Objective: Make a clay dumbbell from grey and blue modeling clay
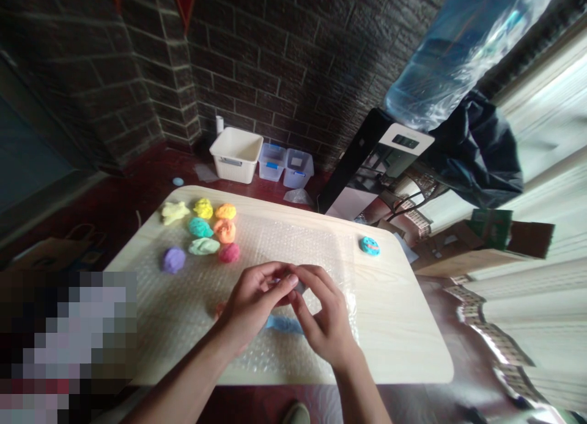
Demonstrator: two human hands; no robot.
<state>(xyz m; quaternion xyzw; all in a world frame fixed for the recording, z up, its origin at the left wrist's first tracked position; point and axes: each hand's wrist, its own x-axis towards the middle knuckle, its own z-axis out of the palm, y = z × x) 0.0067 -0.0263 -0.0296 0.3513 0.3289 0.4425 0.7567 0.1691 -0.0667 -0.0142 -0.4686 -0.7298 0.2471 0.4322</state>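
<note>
Eight lumps of modelling clay point(200, 227) sit in a loose cluster up and left of the fingers point(279, 281), on bubble wrap point(293, 240) laid over the pale wood-grain desk point(398, 332). From the left I make out a purple lump point(173, 260), a pale yellow piece point(174, 212), a yellow lump point(203, 208), a teal lump point(200, 227), a mint green lump point(204, 246), two orange lumps point(224, 230) and a pink-red lump point(228, 252), the last nearest the fingers. A small orange scrap point(221, 310) peeks out just beside the left hand point(254, 304). That hand curls inward, its fingers closed with those of the right hand point(323, 317) around a small grey piece point(300, 284), mostly hidden, so I can't judge its shape. Directly below the fingers lies a flat blue strip point(284, 324). Well right of the fingers, a round blue lump point(369, 246) streaked with orange rests on the bare desk. Far beyond the fingers, a white basket point(236, 154) stands on the floor point(137, 197) beside two clear plastic boxes point(285, 166).
</note>
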